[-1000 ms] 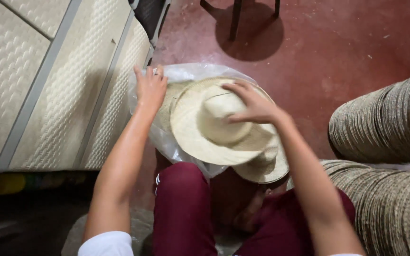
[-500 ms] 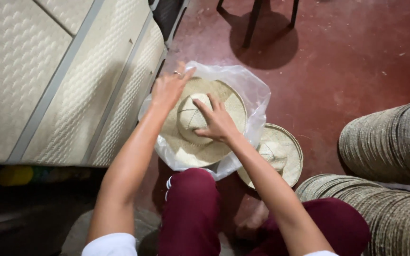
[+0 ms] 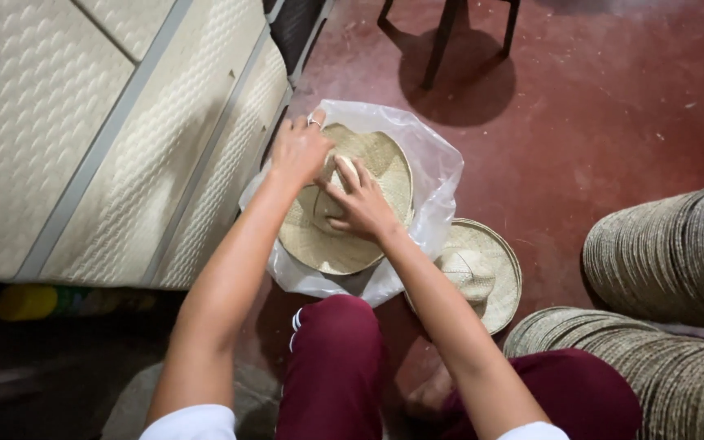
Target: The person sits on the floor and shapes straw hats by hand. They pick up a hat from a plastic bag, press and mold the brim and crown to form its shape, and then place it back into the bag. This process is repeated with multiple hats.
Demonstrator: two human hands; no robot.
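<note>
Two hats: one straw hat [image 3: 368,175] in the clear plastic bag [image 3: 437,175] on the floor, a second hat [image 3: 482,273] beside it.
Stacks: two hat stacks [image 3: 670,261] at right.
Orientation: crown up, brim flat.
Hands: my left hand [image 3: 299,151] and right hand [image 3: 360,204] press together on the crown, fingers spread.

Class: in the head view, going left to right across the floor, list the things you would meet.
Quilted cream panel → clear plastic bag holding a straw hat, both hands on it → second straw hat on the red floor → stacks of hats.
</note>
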